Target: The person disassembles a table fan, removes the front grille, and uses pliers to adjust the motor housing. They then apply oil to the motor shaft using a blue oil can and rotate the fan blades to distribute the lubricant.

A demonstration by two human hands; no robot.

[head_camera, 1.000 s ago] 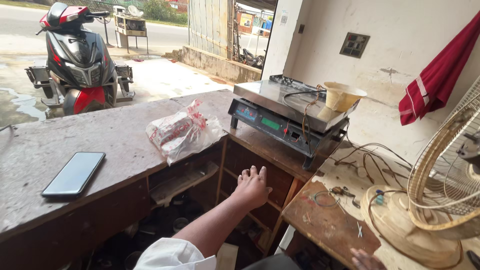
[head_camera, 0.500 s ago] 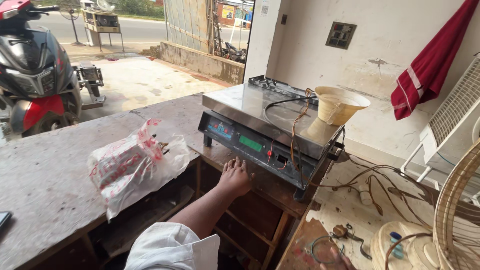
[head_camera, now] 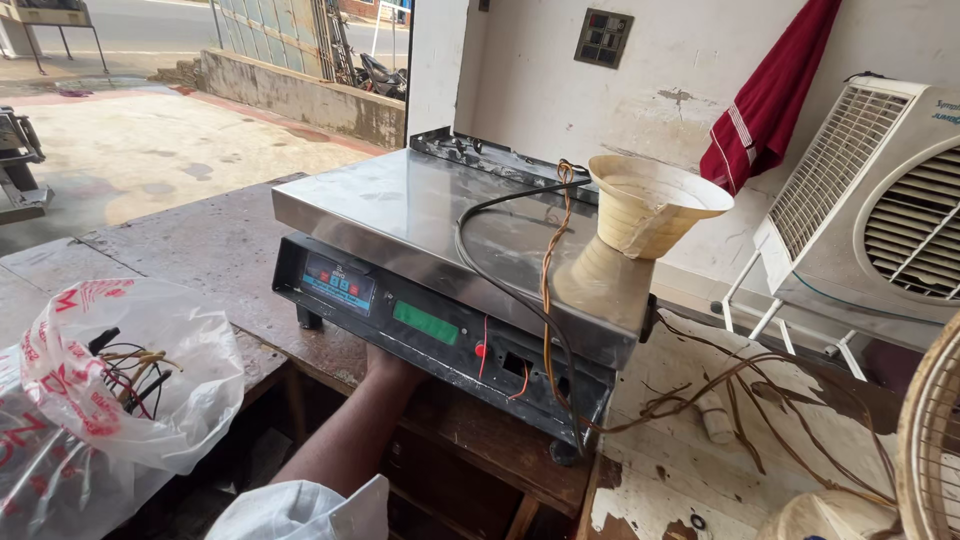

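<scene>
My left hand (head_camera: 389, 367) reaches up from the lower left, white sleeve at the elbow. It sits against the underside of the front of a black electronic weighing scale (head_camera: 430, 325), and its fingers are hidden beneath the scale body. The scale has a steel platter (head_camera: 400, 215) and stands on a worn wooden counter (head_camera: 225, 250). A cream plastic cone (head_camera: 645, 205) stands on the platter's right side. A black cable (head_camera: 500, 285) and orange wires (head_camera: 546, 290) run over the platter into the scale's open front. My right hand is out of view.
A clear plastic bag (head_camera: 130, 370) holding wires lies on the counter at the left. Loose brown wires (head_camera: 740, 400) sprawl over a peeling white surface at the right. A white air cooler (head_camera: 880, 200), a fan guard (head_camera: 930, 440) and a red cloth (head_camera: 770, 100) are at the right.
My left hand has moved from the shelf front below the counter up and right, under the scale's front edge. The view has closed in on the scale.
</scene>
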